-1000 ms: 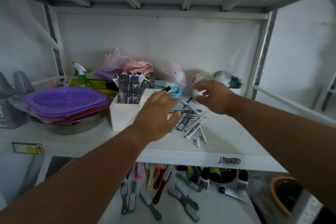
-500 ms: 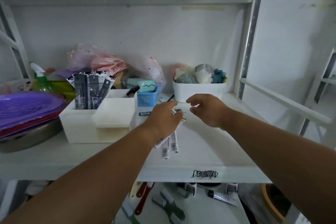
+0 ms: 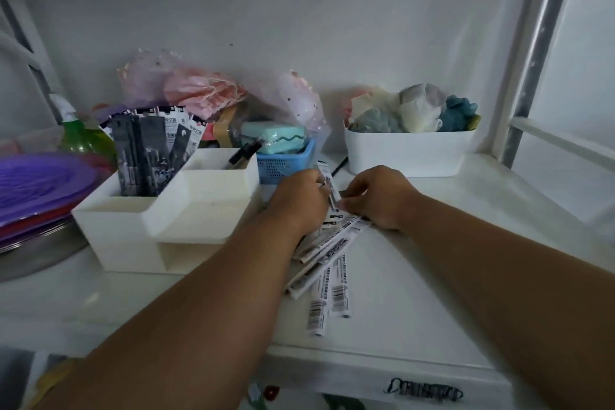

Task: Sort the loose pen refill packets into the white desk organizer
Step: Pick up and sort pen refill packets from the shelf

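Observation:
Several loose pen refill packets (image 3: 327,263), long white strips with barcodes, lie fanned on the white shelf (image 3: 416,293) at centre. My left hand (image 3: 299,201) and my right hand (image 3: 377,198) meet over the far end of the pile. The left hand's fingers pinch one packet (image 3: 327,185) that stands tilted up between the hands, and the right hand's curled fingers touch the packets beneath. The white desk organizer (image 3: 159,226) stands just left of my left hand, with dark refill packets (image 3: 146,150) upright in its back left compartment.
A small blue basket (image 3: 283,165) with a teal box sits behind my left hand. A white tub (image 3: 406,153) of cloths stands at the back right. Purple lids (image 3: 36,186) on a metal bowl and a green spray bottle (image 3: 83,136) crowd the left. Plastic bags fill the back.
The view has moved closer to the shelf. Both hands have come together over the pile, and the left hand has lifted one packet up on end.

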